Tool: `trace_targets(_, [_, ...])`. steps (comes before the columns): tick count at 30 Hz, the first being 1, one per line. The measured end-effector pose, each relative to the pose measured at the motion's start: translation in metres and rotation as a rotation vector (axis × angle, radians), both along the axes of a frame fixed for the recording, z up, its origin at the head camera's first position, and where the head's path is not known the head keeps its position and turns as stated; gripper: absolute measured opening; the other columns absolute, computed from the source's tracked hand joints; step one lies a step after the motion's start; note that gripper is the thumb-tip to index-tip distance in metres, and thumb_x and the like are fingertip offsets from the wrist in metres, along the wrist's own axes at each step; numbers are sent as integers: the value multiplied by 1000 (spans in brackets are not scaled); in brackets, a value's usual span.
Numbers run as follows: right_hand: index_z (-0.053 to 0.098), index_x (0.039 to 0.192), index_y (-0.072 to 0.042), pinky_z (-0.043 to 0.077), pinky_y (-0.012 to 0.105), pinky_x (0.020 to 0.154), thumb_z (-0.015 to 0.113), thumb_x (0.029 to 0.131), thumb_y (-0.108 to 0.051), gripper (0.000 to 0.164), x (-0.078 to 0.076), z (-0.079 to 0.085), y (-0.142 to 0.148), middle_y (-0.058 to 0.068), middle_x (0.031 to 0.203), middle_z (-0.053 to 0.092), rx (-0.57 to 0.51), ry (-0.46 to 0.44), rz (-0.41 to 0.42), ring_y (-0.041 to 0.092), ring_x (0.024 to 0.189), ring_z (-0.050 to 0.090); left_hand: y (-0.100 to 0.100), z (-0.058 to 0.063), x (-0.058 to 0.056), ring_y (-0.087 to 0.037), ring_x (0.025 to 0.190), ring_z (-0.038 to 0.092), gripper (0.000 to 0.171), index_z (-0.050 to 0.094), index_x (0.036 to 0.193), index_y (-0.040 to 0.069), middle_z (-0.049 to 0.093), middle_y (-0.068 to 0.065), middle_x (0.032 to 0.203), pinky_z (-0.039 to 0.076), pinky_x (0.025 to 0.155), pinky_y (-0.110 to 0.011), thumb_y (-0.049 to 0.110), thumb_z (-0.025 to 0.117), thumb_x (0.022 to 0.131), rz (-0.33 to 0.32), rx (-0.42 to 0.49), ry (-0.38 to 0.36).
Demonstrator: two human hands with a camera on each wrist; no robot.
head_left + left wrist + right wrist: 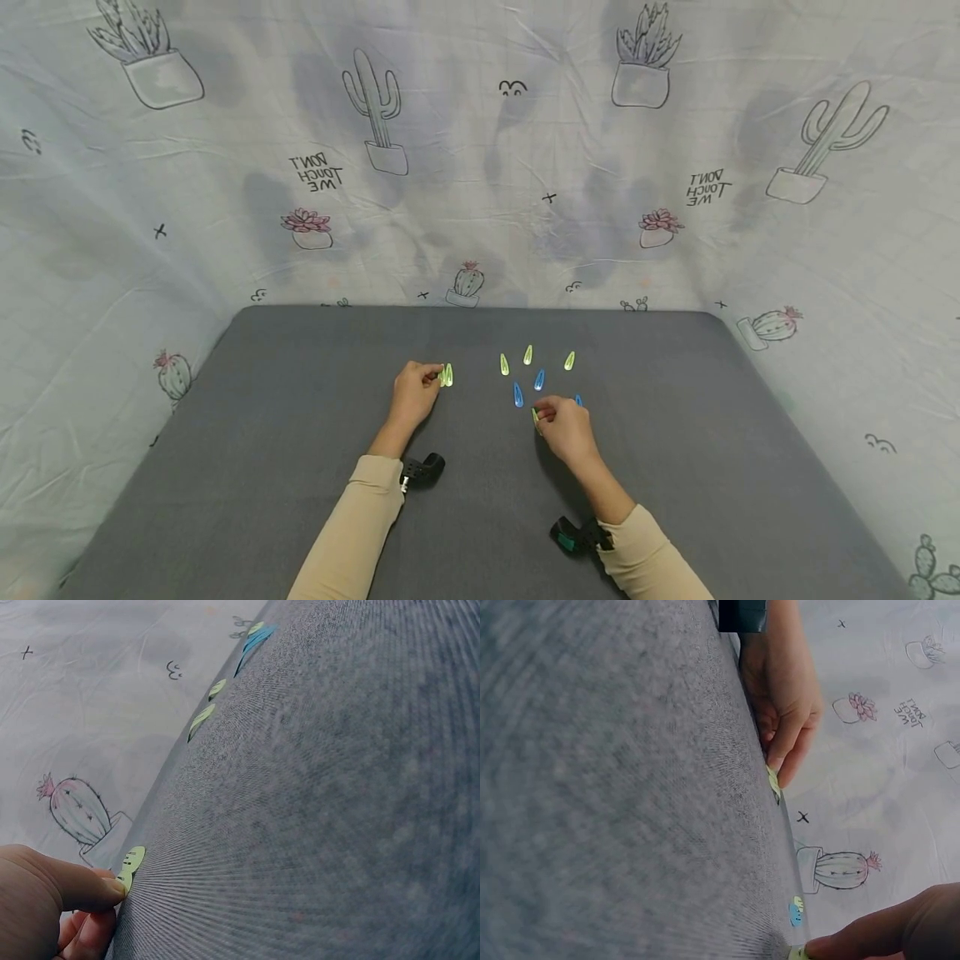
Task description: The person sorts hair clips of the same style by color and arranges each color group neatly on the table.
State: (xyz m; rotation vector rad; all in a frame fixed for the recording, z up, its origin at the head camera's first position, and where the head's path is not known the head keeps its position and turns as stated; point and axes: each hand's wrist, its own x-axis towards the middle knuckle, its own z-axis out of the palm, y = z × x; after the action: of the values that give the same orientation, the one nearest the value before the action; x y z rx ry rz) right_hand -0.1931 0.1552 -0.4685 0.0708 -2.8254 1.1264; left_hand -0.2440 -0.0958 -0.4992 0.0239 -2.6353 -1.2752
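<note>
On the left, my left hand [415,392] pinches a yellow-green snap hair clip [124,882] at the cloth, thumb and index finger at its end. A second yellow-green clip [449,375] lies right beside it. My right hand [567,429] pinches another yellow-green clip [536,416] by thumb and fingertips; in the right wrist view this clip [796,952] is cut by the lower edge. Just beyond that hand lie two blue hair clips [518,395], and a third blue clip [578,401] is partly hidden behind its knuckles.
Farther back lie three more yellow-green clips, one at left [504,364], one in the middle [528,355] and one at right [569,361]. Grey cloth [285,433] covers the table. A white cactus-print sheet [465,167] hangs along the back and sides.
</note>
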Motion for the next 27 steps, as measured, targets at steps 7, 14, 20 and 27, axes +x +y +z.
trace_targets(7, [73, 95, -1, 47, 22, 58, 64, 78, 3, 19, -3, -1, 4, 6, 80, 69, -123, -41, 18, 13, 71, 61, 0, 0, 0, -24, 82, 56, 24, 71, 109, 4, 56, -12, 92, 49, 75, -38, 3, 62, 87, 7, -1, -11])
trace_targets(14, [70, 104, 2, 46, 21, 62, 64, 82, 6, 23, -5, 1, 7, 13, 89, 66, -448, -180, 55, 12, 78, 58, 2, 1, 1, -22, 81, 55, 24, 71, 109, 3, 56, -11, 91, 48, 74, -38, 4, 63, 87, 8, -8, -10])
trace_targets(20, [68, 106, 5, 48, 23, 64, 64, 82, 7, 25, -7, 0, 5, 14, 89, 65, -568, -227, 105, 12, 77, 57, 2, 1, 1, -23, 81, 55, 24, 71, 110, 4, 57, -11, 92, 48, 73, -37, 4, 63, 87, 8, 1, -19])
trace_targets(27, [66, 110, 6, 50, 25, 68, 63, 82, 4, 28, -13, -1, -6, 6, 86, 62, -679, -288, 123, 10, 75, 58, 2, 2, 1, -23, 80, 55, 23, 71, 109, 3, 56, -12, 91, 49, 73, -37, 3, 63, 87, 11, 3, -11])
